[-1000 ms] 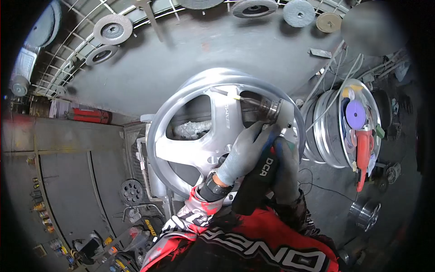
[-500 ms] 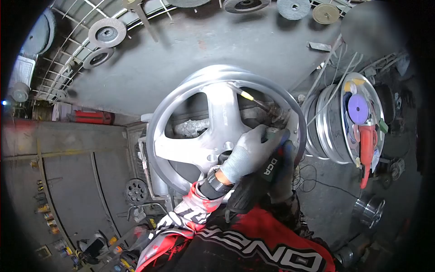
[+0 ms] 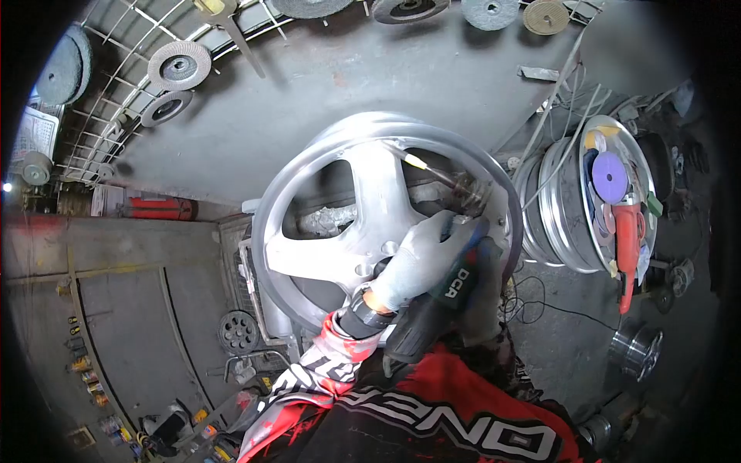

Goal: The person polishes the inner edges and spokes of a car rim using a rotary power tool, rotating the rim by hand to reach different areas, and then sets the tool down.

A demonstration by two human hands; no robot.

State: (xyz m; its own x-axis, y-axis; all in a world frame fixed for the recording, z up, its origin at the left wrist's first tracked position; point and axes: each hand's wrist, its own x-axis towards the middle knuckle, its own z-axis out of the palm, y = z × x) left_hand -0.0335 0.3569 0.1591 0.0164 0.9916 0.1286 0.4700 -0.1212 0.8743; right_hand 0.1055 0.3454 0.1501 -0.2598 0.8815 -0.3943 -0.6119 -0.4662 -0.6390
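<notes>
A silver alloy wheel [image 3: 378, 185] with wide spokes lies in front of me. My left hand [image 3: 428, 258], in a pale grey glove, is closed over the front part of a dark green and black die grinder [image 3: 455, 289] lettered DCA. My right hand [image 3: 485, 301], gloved and shadowed, wraps the grinder's right side; its fingers are partly hidden. From the grinder a thin shaft with a yellow band [image 3: 417, 162] reaches up and left. Its tip is at the edge of the upper spoke, beside the rim; I cannot tell whether they touch.
To the right, stacked wheel rims [image 3: 552, 204] carry a red angle grinder [image 3: 629, 247] and a purple disc [image 3: 610, 177]. Abrasive discs hang on a wire rack [image 3: 116, 85] along the top left. A cable [image 3: 571, 310] trails over the floor at right.
The view has shifted slightly, so the surroundings sit a little differently. Both hands keep hold of the die grinder, and its tip stays near the same upper spoke edge.
</notes>
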